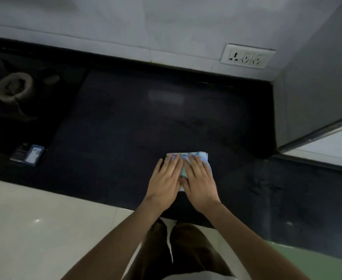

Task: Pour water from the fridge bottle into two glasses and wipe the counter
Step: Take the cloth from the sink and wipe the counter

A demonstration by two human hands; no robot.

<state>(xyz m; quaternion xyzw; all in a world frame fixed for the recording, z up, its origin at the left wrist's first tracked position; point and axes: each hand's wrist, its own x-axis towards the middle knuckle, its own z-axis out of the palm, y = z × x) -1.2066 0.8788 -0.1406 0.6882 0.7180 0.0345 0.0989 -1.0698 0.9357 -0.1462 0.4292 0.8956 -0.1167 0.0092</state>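
We press our left hand [164, 179] and right hand [198, 181] flat, side by side, on the folded cloth [188, 157]; each grip lies open, fingers straight, curled round nothing, so the weight spreads for wiping. The cloth lies on the dark desk [125, 122], near its front edge. Left of the cloth sits a small blue box [33, 155]; beyond the cloth, a wall socket [246, 56]. No bottle or glasses show.

- Left hand [165, 178]: palm down, fingers [173, 163] straight and together, pointing to 12 o'clock.
- Right hand [199, 179]: flat, just beside it, thumbs touching.
- Both forearms bare, converging from 6 o'clock.
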